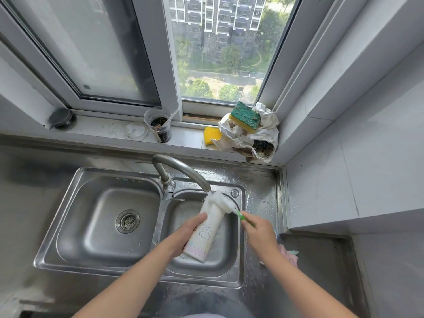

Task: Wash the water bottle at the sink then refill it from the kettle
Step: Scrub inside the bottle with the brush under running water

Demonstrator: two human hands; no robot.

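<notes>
- Bottle (207, 228) sits tilted over the right basin of the sink (238, 267), mouth up under the tap (183, 171), base low toward us.
- Our left hand (185, 232) wraps the lower body from the left; fingers (199, 218) closed around it, thumb side across the printed bear.
- Our right hand (260, 232) pinches the green handle of a brush (226, 204); fingers closed on it. White foam head lies at the bottle's mouth; we cannot tell how far in it goes.
- Whether water is running from the tap is unclear; drops show on the steel around the sink.
- Handling, as we judge it: tall, slim, rigid body, likely light plastic while empty, heavier as it fills. Wet and perhaps soapy, so slippery. A one-hand wrap at mid-body looks best, below the mouth to leave room for the brush.
- Smooth printed wall gives little purchase; a firmer squeeze should be safe, since the body looks stiff. A slip would drop it into the basin, no great fall.
- Washing step is in hand; refill not yet begun. No kettle in view.
- On the sill: sponge (245, 115) on a crumpled cloth (263, 134), a cup (159, 126) with dark contents. Pink cloth (289, 254) on the desk (321, 260) to the right.
</notes>
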